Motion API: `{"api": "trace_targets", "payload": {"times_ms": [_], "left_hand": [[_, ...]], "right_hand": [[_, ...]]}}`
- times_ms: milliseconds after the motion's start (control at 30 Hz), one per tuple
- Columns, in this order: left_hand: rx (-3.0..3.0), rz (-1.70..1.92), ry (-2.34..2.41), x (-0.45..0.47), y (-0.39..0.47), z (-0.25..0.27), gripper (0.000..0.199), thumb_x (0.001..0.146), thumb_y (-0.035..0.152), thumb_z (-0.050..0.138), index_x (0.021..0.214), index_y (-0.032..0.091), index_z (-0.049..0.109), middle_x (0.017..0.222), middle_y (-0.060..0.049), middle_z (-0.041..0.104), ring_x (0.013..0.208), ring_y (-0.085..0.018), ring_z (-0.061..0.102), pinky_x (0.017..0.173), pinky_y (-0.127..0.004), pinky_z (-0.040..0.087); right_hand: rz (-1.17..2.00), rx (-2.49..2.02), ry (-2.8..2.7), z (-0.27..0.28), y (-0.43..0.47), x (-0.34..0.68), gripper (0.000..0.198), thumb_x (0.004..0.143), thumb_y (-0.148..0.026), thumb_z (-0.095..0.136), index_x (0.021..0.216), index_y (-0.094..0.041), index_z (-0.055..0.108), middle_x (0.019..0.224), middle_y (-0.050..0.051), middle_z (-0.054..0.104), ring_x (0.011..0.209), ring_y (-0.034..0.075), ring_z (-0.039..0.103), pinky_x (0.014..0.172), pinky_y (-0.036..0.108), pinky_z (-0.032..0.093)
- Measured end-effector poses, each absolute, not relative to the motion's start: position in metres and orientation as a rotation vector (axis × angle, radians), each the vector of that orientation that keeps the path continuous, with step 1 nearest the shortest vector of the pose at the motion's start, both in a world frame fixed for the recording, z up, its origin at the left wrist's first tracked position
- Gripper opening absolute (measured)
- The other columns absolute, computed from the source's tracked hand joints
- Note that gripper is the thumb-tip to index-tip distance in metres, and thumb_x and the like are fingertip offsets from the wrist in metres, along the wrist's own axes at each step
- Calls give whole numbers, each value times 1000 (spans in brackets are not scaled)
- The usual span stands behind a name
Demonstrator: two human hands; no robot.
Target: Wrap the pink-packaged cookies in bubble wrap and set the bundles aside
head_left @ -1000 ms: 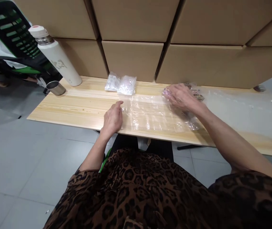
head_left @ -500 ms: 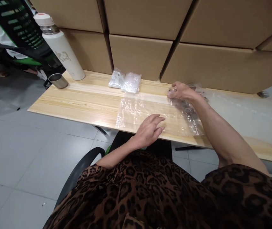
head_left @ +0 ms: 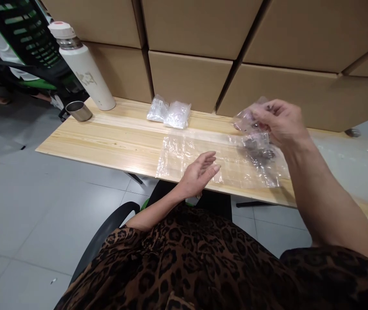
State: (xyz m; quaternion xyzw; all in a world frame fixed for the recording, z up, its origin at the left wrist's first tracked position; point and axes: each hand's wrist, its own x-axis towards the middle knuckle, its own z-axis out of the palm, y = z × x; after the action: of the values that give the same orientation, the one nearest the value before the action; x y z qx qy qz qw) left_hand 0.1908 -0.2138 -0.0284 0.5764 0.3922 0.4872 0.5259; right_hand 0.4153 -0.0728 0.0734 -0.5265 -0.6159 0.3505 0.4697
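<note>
My right hand (head_left: 279,120) is raised above the wooden table (head_left: 112,137), its fingers closed on a small clear plastic bag (head_left: 258,144) with dark pieces inside; the bag hangs down below the hand. My left hand (head_left: 199,172) hovers open, palm up, at the table's near edge over a flat sheet of clear plastic bags (head_left: 187,157). Two small filled clear packets (head_left: 171,113) lie at the back of the table against the cardboard boxes.
A white flask (head_left: 83,64) and a steel cup (head_left: 78,111) stand at the table's far left. Stacked cardboard boxes (head_left: 190,73) wall off the back. A large plastic sheet (head_left: 348,159) covers the table's right end. A black-and-green chair (head_left: 22,38) stands at the left.
My right hand has lifted the small bag off the table. My left hand slid from the sheet's left edge to its near middle and turned palm up.
</note>
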Motion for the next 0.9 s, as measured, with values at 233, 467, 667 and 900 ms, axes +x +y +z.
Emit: {"api": "trace_targets", "payload": {"times_ms": [233, 467, 667, 900], "left_hand": [[705, 1121, 679, 208, -205, -20, 62, 96, 46, 80, 145, 19, 53, 139, -21, 71, 95, -22, 82, 83, -34, 66], [666, 1154, 647, 212, -201, -27, 42, 95, 42, 80, 122, 16, 61, 114, -14, 81, 83, -18, 82, 74, -28, 65], [689, 1165, 668, 216, -203, -28, 44, 97, 40, 78, 129, 16, 61, 113, -13, 81, 82, -18, 82, 77, -29, 66], [702, 1189, 655, 217, -203, -31, 45, 95, 43, 80, 126, 17, 60, 109, -10, 80, 81, -16, 81, 76, -28, 64]], "right_hand": [[1129, -1342, -2077, 68, -108, 393, 51, 93, -72, 71, 107, -23, 77, 96, 10, 76, 81, 24, 66, 72, 40, 55], [59, -1905, -2565, 40, -13, 410, 48, 108, -36, 47, 138, -3, 67, 137, 32, 68, 128, 41, 62, 111, 56, 49], [-111, -1907, -2719, 15, -7, 406, 49, 94, -5, 41, 136, 11, 62, 139, 38, 65, 136, 44, 60, 119, 57, 40], [-13, -1988, -2447, 22, -3, 421, 46, 102, -18, 46, 139, 2, 62, 137, 34, 67, 131, 40, 62, 115, 51, 45]]}}
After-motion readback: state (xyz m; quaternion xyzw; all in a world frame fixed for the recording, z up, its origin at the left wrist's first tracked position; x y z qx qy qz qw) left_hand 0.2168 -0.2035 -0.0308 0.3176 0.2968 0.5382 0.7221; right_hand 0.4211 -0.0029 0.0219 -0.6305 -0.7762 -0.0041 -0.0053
